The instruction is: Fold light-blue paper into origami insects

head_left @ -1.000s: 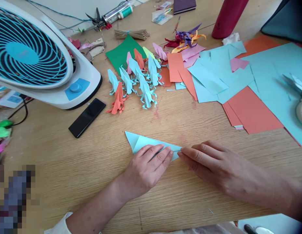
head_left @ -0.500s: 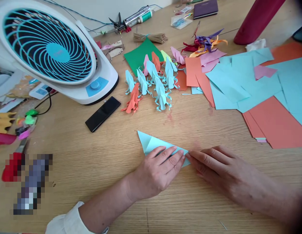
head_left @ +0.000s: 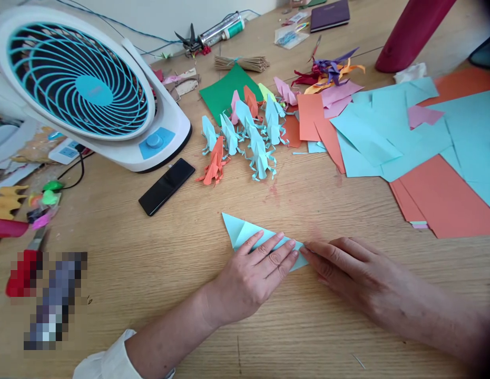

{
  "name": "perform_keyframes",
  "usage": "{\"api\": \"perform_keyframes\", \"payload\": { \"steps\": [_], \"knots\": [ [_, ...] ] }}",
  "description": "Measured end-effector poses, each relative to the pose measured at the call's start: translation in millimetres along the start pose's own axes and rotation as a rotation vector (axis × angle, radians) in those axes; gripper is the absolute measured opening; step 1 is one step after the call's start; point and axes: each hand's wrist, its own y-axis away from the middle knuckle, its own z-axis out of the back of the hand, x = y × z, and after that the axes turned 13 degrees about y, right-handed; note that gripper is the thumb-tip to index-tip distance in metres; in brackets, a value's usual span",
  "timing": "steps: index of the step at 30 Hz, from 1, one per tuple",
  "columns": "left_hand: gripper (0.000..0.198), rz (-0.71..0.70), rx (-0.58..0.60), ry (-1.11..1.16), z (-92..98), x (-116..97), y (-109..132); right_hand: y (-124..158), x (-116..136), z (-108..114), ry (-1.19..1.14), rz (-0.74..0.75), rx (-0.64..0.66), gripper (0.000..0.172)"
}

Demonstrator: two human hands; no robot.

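A light blue folded paper triangle (head_left: 241,230) lies flat on the wooden table (head_left: 169,252) in front of me. My left hand (head_left: 251,273) lies flat on its right half, fingers stretched out and pressing it down. My right hand (head_left: 348,268) rests beside it with fingers extended, its fingertips touching the paper's right tip. Neither hand grips anything.
Several folded paper animals (head_left: 245,137), mostly blue with orange and pink ones, stand beyond the triangle. Blue and orange paper sheets (head_left: 419,147) spread at right. A white and blue fan (head_left: 87,95) stands at left, a black phone (head_left: 166,186) beside it. A dark red bottle (head_left: 411,34) stands far right.
The camera view shifted, so everything sits further right than a second ago. My hands stay pressed on the blue triangle; the left fingers slid slightly along the fold.
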Motion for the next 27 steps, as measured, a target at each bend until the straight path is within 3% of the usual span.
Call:
{"api": "perform_keyframes", "payload": {
  "steps": [11,27],
  "knots": [
    [0.049,0.025,0.067,0.05,1.3,0.4,3.4,2.4,2.5,1.8,0.103,0.027,0.013,0.045],
    [0.049,0.062,0.074,-0.021,0.7,-5.3,3.9,1.4,2.8,2.5,0.061,0.013,-0.041,0.042]
  ]
}}
